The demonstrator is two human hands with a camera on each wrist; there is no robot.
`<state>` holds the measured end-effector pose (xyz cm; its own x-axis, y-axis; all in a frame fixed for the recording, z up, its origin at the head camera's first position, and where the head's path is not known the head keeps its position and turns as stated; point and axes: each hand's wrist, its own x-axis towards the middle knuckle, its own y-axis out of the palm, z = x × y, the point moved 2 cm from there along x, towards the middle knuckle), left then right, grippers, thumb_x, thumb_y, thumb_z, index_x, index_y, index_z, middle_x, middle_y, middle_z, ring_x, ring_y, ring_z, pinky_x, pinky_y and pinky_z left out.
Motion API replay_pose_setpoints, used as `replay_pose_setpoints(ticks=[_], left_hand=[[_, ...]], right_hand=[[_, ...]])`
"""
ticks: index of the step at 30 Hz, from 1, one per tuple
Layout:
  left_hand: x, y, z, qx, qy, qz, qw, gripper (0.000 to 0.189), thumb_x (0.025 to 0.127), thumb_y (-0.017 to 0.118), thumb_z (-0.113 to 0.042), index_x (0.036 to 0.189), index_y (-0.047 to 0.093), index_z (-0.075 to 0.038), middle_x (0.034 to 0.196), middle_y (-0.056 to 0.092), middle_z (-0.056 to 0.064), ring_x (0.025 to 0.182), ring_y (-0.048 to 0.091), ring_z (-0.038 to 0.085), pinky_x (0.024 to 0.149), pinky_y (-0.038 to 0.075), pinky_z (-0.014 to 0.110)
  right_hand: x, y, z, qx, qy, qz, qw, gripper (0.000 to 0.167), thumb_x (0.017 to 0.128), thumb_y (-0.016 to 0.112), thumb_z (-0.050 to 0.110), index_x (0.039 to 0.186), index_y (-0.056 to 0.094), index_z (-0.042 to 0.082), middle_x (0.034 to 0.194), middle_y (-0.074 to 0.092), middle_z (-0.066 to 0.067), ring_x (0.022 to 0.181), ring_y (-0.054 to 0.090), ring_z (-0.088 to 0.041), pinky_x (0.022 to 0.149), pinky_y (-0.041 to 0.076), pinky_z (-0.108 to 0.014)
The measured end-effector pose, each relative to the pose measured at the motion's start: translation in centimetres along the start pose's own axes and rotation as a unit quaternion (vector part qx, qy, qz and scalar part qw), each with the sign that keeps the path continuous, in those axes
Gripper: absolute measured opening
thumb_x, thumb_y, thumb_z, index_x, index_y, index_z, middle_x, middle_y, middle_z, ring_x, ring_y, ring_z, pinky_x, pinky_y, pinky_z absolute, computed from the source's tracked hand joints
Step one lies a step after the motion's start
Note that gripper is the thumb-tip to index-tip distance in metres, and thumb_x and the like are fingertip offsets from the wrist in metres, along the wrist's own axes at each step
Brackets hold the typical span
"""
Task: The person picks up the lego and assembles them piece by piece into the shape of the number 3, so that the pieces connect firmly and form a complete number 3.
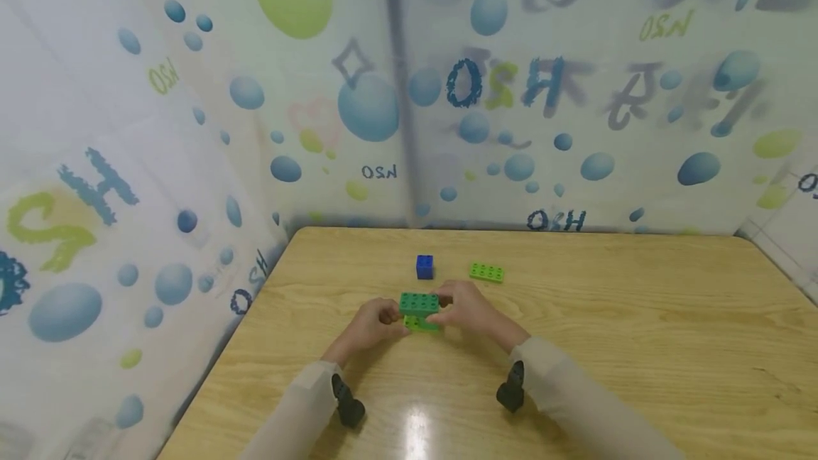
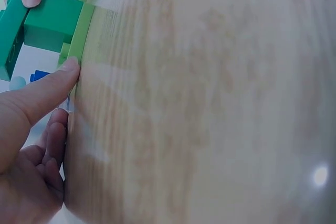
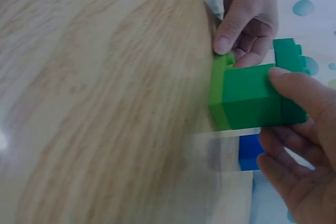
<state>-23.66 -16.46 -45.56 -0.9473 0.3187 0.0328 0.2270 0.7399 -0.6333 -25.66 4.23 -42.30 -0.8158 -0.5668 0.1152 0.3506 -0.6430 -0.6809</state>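
A stack of toy building bricks stands on the table in front of me. At its bottom lies a light green flat brick [image 1: 415,326], with a green block [image 3: 249,98] on its right part. On top sits a long dark green brick [image 1: 418,304], overhanging to the left. My left hand [image 1: 372,325] pinches the left end of the flat brick, thumb on the near side. My right hand [image 1: 471,311] grips the upper bricks from the right, thumb near the seam between block and long brick. Its fingertips behind the stack are partly hidden.
A small blue brick [image 1: 424,267] stands behind the stack on the wooden table [image 1: 639,346]. To its right lies another light green flat brick [image 1: 486,272]. A patterned curtain [image 1: 307,162] hangs along the table's back and left side.
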Motion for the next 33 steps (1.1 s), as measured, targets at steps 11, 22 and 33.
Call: replay_pose_setpoints(ticks=[11, 22, 33], left_hand=[[0.0, 0.1, -0.2, -0.008, -0.01, 0.006, 0.9999, 0.024, 0.075, 0.076, -0.016, 0.092, 0.064, -0.004, 0.088, 0.056, 0.004, 0.081, 0.05, 0.017, 0.071, 0.043, 0.032], [-0.1, -0.2, -0.1, -0.007, -0.014, 0.01, 0.9998, 0.024, 0.076, 0.076, -0.017, 0.092, 0.064, -0.005, 0.089, 0.056, 0.003, 0.082, 0.05, 0.017, 0.072, 0.044, 0.034], [-0.2, 0.0, 0.0, -0.008, -0.012, 0.006, 0.9999, 0.022, 0.076, 0.075, -0.015, 0.091, 0.063, -0.005, 0.087, 0.055, 0.003, 0.08, 0.049, 0.016, 0.071, 0.043, 0.033]], right_hand=[[-0.4, 0.3, -0.3, 0.061, 0.016, -0.007, 0.998, 0.026, 0.077, 0.075, 0.023, 0.099, 0.068, 0.01, 0.085, 0.059, 0.003, 0.077, 0.054, -0.011, 0.069, 0.046, -0.03], [-0.8, 0.9, -0.8, 0.126, -0.003, -0.03, 0.9916, 0.057, 0.081, 0.07, 0.031, 0.126, 0.052, -0.001, 0.107, 0.06, -0.007, 0.091, 0.058, -0.017, 0.081, 0.047, -0.037], [-1.8, 0.6, 1.2, 0.155, -0.027, -0.062, 0.9856, 0.04, 0.085, 0.066, 0.013, 0.12, 0.056, -0.004, 0.107, 0.057, -0.015, 0.091, 0.055, -0.025, 0.077, 0.047, -0.032]])
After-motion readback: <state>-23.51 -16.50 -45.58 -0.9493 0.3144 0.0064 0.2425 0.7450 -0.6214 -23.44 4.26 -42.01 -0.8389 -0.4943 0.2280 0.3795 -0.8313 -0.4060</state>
